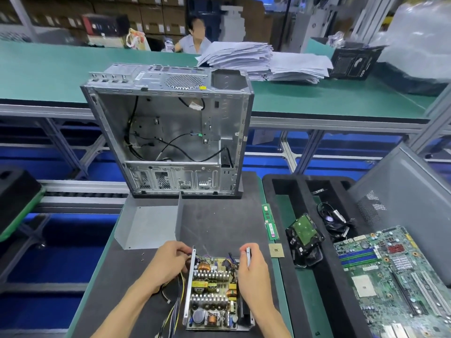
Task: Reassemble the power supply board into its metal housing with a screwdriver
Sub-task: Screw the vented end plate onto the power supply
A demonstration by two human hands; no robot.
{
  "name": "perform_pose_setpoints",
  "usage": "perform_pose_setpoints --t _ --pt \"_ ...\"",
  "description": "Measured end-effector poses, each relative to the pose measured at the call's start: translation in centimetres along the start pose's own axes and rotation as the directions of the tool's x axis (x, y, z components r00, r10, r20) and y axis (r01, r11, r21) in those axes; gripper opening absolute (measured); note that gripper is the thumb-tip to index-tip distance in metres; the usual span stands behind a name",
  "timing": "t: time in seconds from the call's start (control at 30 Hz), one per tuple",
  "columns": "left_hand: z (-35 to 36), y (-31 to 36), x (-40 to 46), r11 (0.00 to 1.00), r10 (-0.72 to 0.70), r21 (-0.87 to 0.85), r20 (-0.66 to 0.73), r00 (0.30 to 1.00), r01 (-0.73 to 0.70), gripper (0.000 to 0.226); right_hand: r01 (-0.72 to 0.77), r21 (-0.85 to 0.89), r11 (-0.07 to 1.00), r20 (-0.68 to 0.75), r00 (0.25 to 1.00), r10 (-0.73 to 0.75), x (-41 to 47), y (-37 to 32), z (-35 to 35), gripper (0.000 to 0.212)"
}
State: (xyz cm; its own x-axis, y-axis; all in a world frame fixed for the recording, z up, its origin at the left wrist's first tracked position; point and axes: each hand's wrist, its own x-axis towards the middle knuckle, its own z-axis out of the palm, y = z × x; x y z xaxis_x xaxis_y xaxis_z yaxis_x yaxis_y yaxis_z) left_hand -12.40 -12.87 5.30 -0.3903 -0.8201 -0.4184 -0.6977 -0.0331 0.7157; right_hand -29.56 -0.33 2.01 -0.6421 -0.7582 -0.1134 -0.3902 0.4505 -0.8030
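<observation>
The power supply board (212, 292), with coils, heat sinks and capacitors, lies inside its open metal housing (189, 284) on the dark mat near the front edge. My left hand (170, 261) grips the housing's left wall at its far corner, fingers curled by the wires. My right hand (251, 264) pinches the housing's right wall near the far end. A bundle of yellow and black wires (177, 306) trails out on the left. The grey metal cover (148, 225) lies flat beyond my left hand. No screwdriver is in view.
An empty computer case (170, 132) stands open at the mat's far end. Two memory sticks (269, 222) and a CPU chip (276, 250) lie to the right. A black foam tray (288, 191) holds a hard drive (303, 230), cables and a motherboard (390, 276). Small screws (142, 256) lie left.
</observation>
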Motion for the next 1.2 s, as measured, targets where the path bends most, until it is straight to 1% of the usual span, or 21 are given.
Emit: perform_pose_setpoints --t 0.1,0.17,0.47,0.63,0.77,0.83,0.87,0.9,0.97,1.03,1.1,1.2 --pt "-0.2 -0.2 -0.2 0.985 -0.042 -0.168 0.015 0.999 0.044 0.027 -0.006 -0.01 1.0 -0.003 1.0 0.006 0.0 0.0 0.0 0.012" --pt "-0.2 -0.3 -0.2 0.971 -0.059 -0.232 0.017 0.998 0.061 0.027 -0.011 -0.006 1.0 -0.003 1.0 0.011 -0.1 0.0 0.0 0.012" --pt "-0.1 -0.6 0.7 0.977 -0.094 -0.188 0.036 0.995 0.099 0.026 -0.012 -0.005 1.0 -0.005 1.0 0.012 -0.1 -0.1 -0.1 0.011" --pt "0.0 -0.6 0.9 0.993 -0.059 -0.104 0.023 0.998 0.061 0.03 -0.011 -0.004 1.0 0.0 1.0 0.011 -0.2 -0.3 -0.2 0.011" --pt "-0.3 -0.4 0.7 0.962 -0.097 -0.248 0.07 0.993 0.111 0.027 -0.016 -0.008 1.0 -0.003 1.0 0.016 -0.2 -0.2 -0.3 0.011" --pt "-0.2 -0.1 0.3 0.942 -0.107 -0.312 0.069 0.992 0.124 0.026 -0.021 -0.01 1.0 -0.002 1.0 0.021 -0.2 -0.2 -0.2 0.012" --pt "-0.1 -0.1 0.1 0.946 -0.101 -0.303 0.052 0.994 0.112 0.026 -0.024 -0.012 1.0 -0.001 1.0 0.024 -0.2 -0.2 -0.2 0.012" --pt "0.0 -0.2 0.1 0.965 -0.083 -0.247 0.017 0.996 0.085 0.025 -0.026 -0.015 1.0 -0.001 1.0 0.026 -0.2 -0.2 -0.2 0.012" --pt "0.0 -0.4 0.0 0.999 0.004 -0.039 -0.053 0.999 -0.006 0.023 -0.032 -0.021 0.999 -0.002 0.999 0.032 -0.2 -0.3 -0.2 0.011" --pt "-0.3 -0.2 0.0 0.993 0.07 0.098 -0.051 0.996 -0.065 0.023 -0.038 -0.025 0.999 -0.005 0.999 0.038 -0.2 -0.3 -0.2 0.011" --pt "-0.6 -0.2 -0.1 0.986 0.099 0.136 -0.022 0.995 -0.095 0.024 -0.041 -0.03 0.999 -0.005 0.999 0.041 -0.2 -0.3 -0.2 0.011" --pt "-0.6 -0.3 -0.9 0.995 0.089 0.032 0.028 0.996 -0.09 0.026 -0.033 -0.037 0.999 -0.011 0.999 0.032 -0.3 -0.3 -0.2 0.01"
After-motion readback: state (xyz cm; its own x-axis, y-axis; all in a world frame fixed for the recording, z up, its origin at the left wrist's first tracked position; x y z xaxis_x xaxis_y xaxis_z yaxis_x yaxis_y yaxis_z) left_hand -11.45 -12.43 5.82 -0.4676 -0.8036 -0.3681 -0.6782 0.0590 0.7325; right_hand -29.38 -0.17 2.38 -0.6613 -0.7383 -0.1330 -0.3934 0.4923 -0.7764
